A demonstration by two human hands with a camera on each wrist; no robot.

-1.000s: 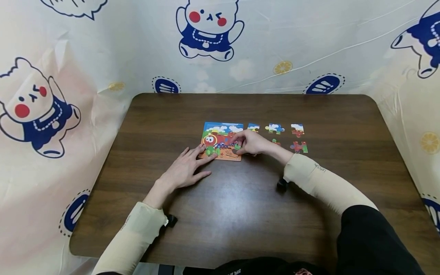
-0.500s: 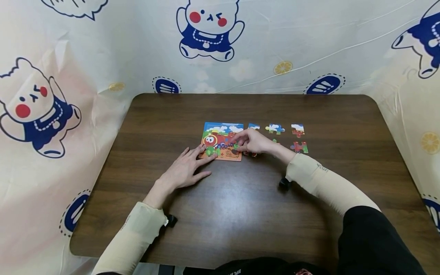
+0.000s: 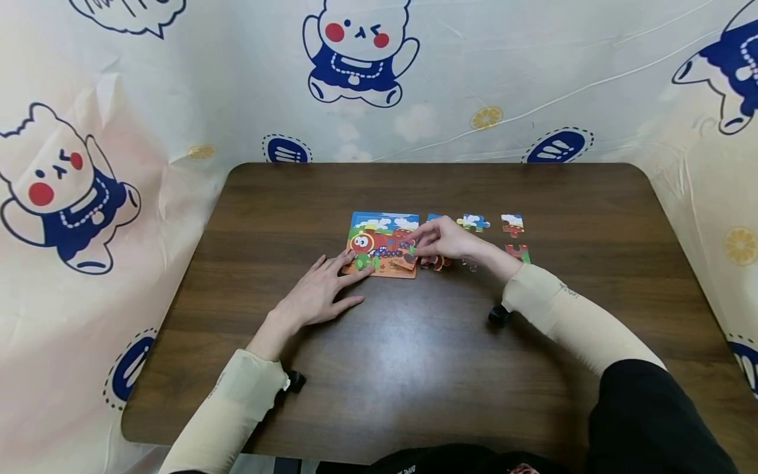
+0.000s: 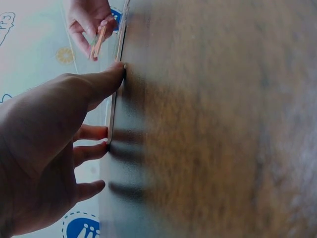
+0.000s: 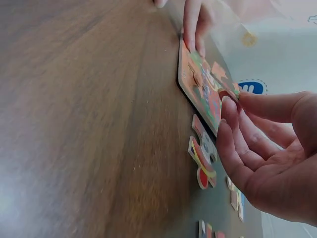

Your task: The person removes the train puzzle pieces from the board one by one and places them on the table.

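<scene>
A train-picture jigsaw puzzle board lies flat on the table. The fingertips of my left hand rest on its lower left part, fingers spread and fairly straight; the left wrist view shows the hand at the board's edge. Over the board's lower right corner, my right hand pinches an orange jigsaw piece between thumb and fingertips. In the right wrist view this piece stands tilted above the board, partly hidden by the fingers.
Right of the board lie loose jigsaw pieces: one partly under my right hand, a sky piece, a red-and-white piece and a red-green piece. The brown table ends at a patterned cloth.
My right hand has shifted slightly right and away from me, with the orange jigsaw piece now tilted up in its fingers. The left hand has stayed in place.
</scene>
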